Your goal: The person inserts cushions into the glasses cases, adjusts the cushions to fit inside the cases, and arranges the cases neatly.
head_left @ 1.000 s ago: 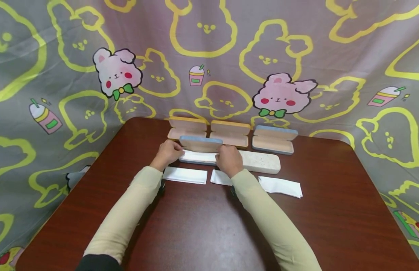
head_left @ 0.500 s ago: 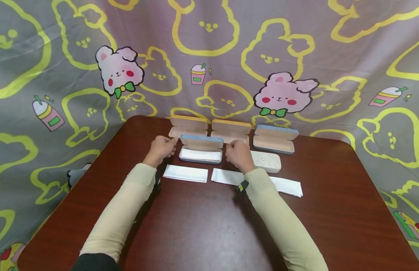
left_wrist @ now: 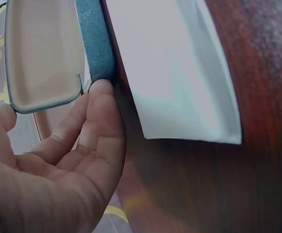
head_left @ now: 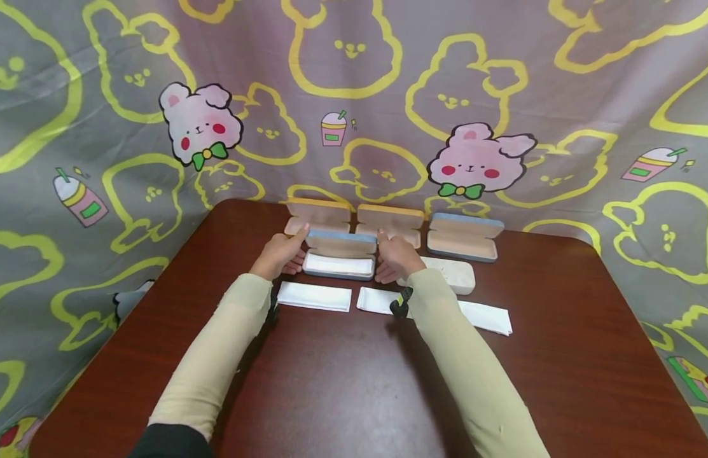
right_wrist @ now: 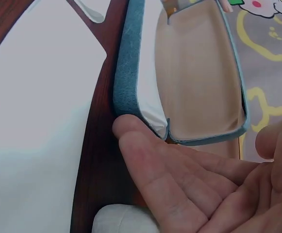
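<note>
A blue glasses case stands with its lid raised, a folded white cloth lying in its base. At its left end is my left hand; in the left wrist view its fingertips touch the base's end and the thumb is at the lid's corner. My right hand is at the other end. Its fingertips touch the base's corner in the right wrist view, while the thumb stands apart from the lid. Both hands have their fingers extended.
Two yellow-edged glasses cases and another blue case stand with lids raised behind. A closed white case lies to the right, partly behind my right hand. Folded white cloths lie in a row in front on the brown table.
My hands first let go of the white cloth in the blue case and drew apart. Now they have come back in to the case's two ends, fingers lower and extended.
</note>
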`<state>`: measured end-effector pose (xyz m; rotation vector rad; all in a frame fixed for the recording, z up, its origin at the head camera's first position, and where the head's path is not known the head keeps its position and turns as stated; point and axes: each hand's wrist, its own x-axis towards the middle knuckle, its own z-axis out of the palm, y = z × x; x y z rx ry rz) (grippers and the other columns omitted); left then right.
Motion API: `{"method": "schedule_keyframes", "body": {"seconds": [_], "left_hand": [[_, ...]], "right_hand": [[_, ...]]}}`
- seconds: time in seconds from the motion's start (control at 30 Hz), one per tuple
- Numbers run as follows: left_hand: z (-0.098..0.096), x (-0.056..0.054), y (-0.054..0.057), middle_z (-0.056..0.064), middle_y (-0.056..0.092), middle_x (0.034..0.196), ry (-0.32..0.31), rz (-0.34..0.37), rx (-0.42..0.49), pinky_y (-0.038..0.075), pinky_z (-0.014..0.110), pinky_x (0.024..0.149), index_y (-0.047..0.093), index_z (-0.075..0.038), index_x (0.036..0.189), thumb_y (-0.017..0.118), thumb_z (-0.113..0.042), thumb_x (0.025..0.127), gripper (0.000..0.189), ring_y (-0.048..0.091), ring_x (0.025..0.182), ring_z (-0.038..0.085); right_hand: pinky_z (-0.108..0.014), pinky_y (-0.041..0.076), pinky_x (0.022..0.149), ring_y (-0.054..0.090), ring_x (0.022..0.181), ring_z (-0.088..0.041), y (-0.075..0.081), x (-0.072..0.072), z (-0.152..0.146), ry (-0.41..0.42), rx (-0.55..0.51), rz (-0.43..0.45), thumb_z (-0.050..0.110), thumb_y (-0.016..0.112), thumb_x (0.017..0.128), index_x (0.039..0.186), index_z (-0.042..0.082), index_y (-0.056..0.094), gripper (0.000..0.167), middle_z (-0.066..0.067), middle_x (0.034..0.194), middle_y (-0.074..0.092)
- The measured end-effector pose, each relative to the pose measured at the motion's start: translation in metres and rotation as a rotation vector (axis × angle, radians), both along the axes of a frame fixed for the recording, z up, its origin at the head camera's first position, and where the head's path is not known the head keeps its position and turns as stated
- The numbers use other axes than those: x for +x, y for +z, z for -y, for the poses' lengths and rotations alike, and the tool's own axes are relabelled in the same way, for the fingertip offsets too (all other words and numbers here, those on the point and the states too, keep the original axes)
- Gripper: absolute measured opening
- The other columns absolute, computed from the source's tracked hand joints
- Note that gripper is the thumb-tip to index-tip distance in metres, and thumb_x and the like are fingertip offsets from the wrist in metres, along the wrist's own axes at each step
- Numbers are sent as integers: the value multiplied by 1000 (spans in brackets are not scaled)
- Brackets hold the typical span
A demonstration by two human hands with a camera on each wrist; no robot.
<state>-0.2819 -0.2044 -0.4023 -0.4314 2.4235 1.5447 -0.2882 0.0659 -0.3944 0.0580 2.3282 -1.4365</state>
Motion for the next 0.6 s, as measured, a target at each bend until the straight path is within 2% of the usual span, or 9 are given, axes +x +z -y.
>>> {"method": "schedule_keyframes", "body": {"seconds": [0.27, 0.6], "left_hand": [[1, -4, -1, 21, 65, 101, -19, -1, 25, 57, 39, 71, 64, 10, 110, 48, -70, 95, 83, 66, 74, 27], [7, -2, -3, 20, 63, 102, -45, 18, 92, 57, 35, 70, 61, 12, 114, 52, -70, 93, 85, 64, 70, 22]], "right_hand": [[-43, 59, 64, 71, 73, -37, -1, -6, 3, -11, 11, 10, 53, 25, 108, 109, -13, 58, 74, -29, 87, 66], [-46, 59, 71, 70, 81, -42, 3, -2, 3, -15, -52, 41, 53, 29, 108, 116, -15, 54, 72, -33, 96, 64]]}}
